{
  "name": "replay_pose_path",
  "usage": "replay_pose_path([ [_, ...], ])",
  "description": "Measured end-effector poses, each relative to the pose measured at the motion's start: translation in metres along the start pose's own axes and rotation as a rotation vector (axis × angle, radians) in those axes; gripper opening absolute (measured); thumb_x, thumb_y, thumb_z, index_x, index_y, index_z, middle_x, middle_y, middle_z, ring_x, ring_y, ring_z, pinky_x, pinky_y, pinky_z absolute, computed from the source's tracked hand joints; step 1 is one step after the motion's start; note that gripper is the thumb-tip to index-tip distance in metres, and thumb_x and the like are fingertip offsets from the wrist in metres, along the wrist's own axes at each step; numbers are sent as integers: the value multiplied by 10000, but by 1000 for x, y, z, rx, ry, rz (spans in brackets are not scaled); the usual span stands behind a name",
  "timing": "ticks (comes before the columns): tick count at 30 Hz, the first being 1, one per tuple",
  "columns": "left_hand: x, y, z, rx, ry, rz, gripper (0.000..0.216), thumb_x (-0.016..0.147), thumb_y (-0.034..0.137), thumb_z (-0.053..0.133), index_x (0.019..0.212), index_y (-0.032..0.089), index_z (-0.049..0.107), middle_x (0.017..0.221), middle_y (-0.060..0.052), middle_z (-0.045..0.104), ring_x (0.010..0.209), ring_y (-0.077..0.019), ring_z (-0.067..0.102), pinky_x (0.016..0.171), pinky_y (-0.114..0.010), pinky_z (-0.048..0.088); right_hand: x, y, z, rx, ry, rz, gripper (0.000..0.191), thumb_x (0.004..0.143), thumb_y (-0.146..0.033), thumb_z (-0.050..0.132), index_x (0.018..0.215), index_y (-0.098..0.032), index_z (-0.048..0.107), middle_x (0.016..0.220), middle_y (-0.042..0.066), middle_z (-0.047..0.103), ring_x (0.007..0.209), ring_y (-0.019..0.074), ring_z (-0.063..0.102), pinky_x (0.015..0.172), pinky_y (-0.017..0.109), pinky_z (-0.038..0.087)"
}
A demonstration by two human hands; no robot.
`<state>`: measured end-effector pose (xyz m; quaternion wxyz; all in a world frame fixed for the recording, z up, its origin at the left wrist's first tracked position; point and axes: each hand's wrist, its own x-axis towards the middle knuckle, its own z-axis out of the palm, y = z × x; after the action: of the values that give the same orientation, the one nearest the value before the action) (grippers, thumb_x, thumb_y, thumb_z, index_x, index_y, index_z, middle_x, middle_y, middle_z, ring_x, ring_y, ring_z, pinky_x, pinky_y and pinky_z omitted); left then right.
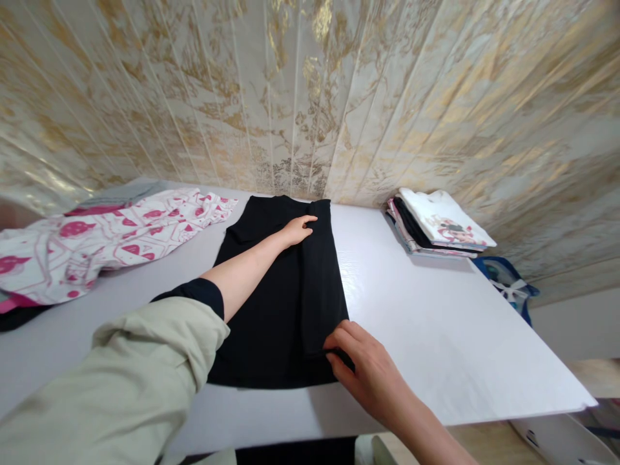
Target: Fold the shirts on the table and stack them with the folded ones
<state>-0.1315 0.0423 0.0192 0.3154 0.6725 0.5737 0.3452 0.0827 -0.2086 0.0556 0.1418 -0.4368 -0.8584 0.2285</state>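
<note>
A black garment [271, 303] lies flat on the white table [426, 316], with one side folded over along its length. My left hand [299, 230] reaches to its far end and rests on the folded layer, fingers together and lightly curled. At the near right corner, my right hand [361, 368] pinches the edge of the folded flap between thumb and fingers.
A white cloth with pink prints [97, 242] lies loose at the far left. A stack of folded shirts [438, 226] sits at the far right by the gold-patterned wall. A blue bag [506, 281] is beyond the table's right edge.
</note>
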Motion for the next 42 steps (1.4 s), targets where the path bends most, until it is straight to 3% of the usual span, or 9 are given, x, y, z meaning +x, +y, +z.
replay_pose_path([
  [4, 1, -1, -2, 1, -29, 37, 371, 793, 109, 579, 1133, 193, 701, 1179, -39, 689, 1058, -191, 621, 952, -264, 455, 0, 2, -7, -12, -84, -19, 110, 902, -200, 565, 960, -243, 648, 923, 16, 627, 864, 159, 601, 768, 287, 475],
  [10, 3, -2, 2, 81, -1, 52, 334, 795, 101, 595, 1091, 203, 710, 1143, -53, 683, 1112, -215, 593, 1032, -311, 411, 17, 8, 1, -122, 145, -64, 388, 949, -243, 466, 1334, -227, 516, 1309, 108, 567, 1203, 229, 528, 1002, 422, 453],
  [16, -24, 11, 7, 154, 68, 64, 468, 816, 226, 639, 1280, 190, 590, 1145, -89, 608, 1067, -217, 601, 1003, -319, 435, 23, 18, 32, -345, -22, -63, 639, 903, -307, 544, 1493, -196, 326, 1546, 99, 340, 1428, 269, 286, 1153, 528, 271],
  [20, -60, -3, -26, 230, 115, 119, 442, 859, 278, 583, 1293, 207, 543, 1194, -87, 570, 895, -168, 639, 883, -294, 496, 27, 22, 20, -273, -21, -73, 536, 929, -290, 503, 1450, -213, 401, 1499, 96, 418, 1390, 250, 360, 1136, 502, 313],
  [23, -91, -35, -73, 378, 308, 40, 315, 862, 258, 557, 1170, 194, 582, 1112, -84, 594, 1004, -194, 616, 900, -295, 479, 45, 19, 1, -179, 51, -93, 432, 937, -260, 490, 1365, -201, 500, 1412, 116, 505, 1314, 244, 452, 1085, 470, 387],
  [28, -133, -77, -129, 567, 457, -277, 174, 842, 302, 571, 990, 214, 598, 983, -75, 653, 973, -244, 629, 852, -336, 472, 108, -9, -14, -54, 66, -140, 276, 936, -222, 494, 1178, -220, 626, 1162, 76, 624, 1068, 198, 596, 923, 351, 480],
  [33, -148, -72, -131, 632, 355, -346, 176, 835, 402, 582, 773, 238, 590, 925, -51, 680, 917, -262, 643, 766, -345, 447, 201, -49, 2, -45, 21, -159, 183, 918, -211, 494, 959, -199, 671, 909, 25, 623, 818, 136, 602, 744, 250, 452],
  [38, -146, -59, -135, 648, 234, -384, 156, 828, 377, 587, 788, 226, 584, 914, -47, 681, 916, -257, 634, 740, -335, 414, 289, -81, 38, -115, 33, -59, 217, 895, -248, 507, 1072, -205, 625, 1055, 59, 649, 931, 176, 617, 796, 280, 454],
  [42, -144, -61, -141, 546, 150, -401, 132, 832, 340, 554, 832, 211, 581, 872, -41, 674, 916, -258, 635, 739, -330, 417, 328, -92, 64, -215, -27, 49, 320, 899, -363, 487, 1171, -229, 587, 1157, 100, 649, 1037, 241, 624, 818, 340, 482],
])
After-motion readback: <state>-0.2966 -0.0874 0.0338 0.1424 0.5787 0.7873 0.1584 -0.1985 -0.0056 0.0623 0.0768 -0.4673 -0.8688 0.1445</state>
